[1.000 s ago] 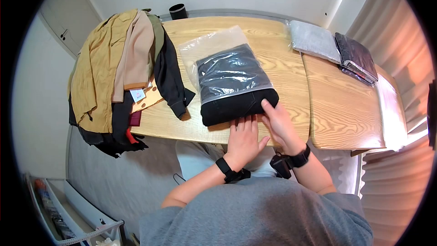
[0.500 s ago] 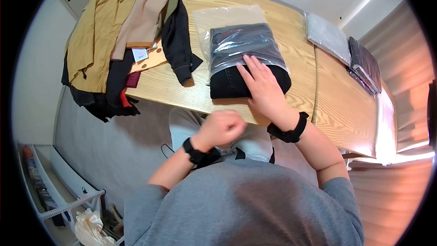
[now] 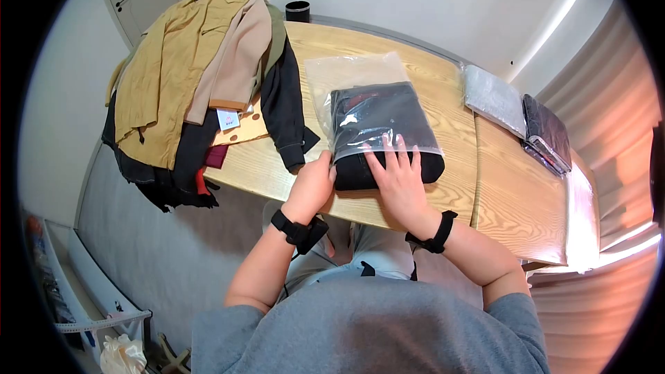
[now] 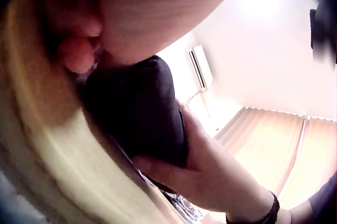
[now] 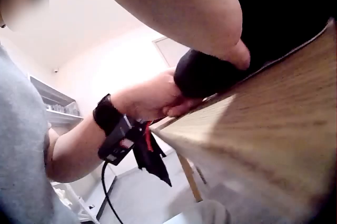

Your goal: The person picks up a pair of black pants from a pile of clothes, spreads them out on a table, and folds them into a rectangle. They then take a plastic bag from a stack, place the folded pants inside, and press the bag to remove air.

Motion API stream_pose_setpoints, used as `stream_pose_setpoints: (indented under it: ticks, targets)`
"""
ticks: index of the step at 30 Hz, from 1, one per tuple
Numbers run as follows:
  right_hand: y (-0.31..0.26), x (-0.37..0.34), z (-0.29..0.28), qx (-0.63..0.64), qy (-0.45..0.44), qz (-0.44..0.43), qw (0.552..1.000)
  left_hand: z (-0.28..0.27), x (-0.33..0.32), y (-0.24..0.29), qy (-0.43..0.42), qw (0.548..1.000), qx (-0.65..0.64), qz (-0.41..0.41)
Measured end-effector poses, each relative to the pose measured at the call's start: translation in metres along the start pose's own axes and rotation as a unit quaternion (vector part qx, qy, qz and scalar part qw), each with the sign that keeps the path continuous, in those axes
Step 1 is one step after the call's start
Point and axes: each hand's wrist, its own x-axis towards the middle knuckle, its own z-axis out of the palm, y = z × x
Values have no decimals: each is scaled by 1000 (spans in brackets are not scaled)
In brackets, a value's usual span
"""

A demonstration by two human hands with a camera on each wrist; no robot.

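A folded black garment (image 3: 356,172) lies partly inside a clear plastic bag (image 3: 377,125), its rounded near end sticking out past the bag's opening. My left hand (image 3: 311,183) is at the left corner of that opening, thumb and fingers pinching the bag's edge. Spread and nearly straight, the fingers of my right hand (image 3: 402,185) press on top across the bag's rim. In the left wrist view, the right thumb lies low against the near face of the black garment (image 4: 139,110).
A pile of clothes with a mustard jacket (image 3: 163,76) on top covers the table's left side. At the far right lie a bagged light grey item (image 3: 494,100) and a bagged dark item (image 3: 547,131). A black cup (image 3: 298,12) stands behind the wooden table (image 3: 454,149).
My left hand left the near side of the garment and moved to the bag's left corner. The right hand shifted from the right end onto the top, and the bag's rim stays partway over the garment.
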Motion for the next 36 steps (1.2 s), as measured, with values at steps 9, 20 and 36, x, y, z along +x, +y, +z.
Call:
stream_pose_setpoints:
  ticks: [9,20,36]
  targets:
    - [-6,20,14,5,-11,48,999,2,-13,19,94,986,134,-42]
    - [-25,67,45,10,-11,165,986,0,-13,27,134,968,207,39]
    - [75,29,39,526,186,330,761,5,-15,43,43,985,169,17]
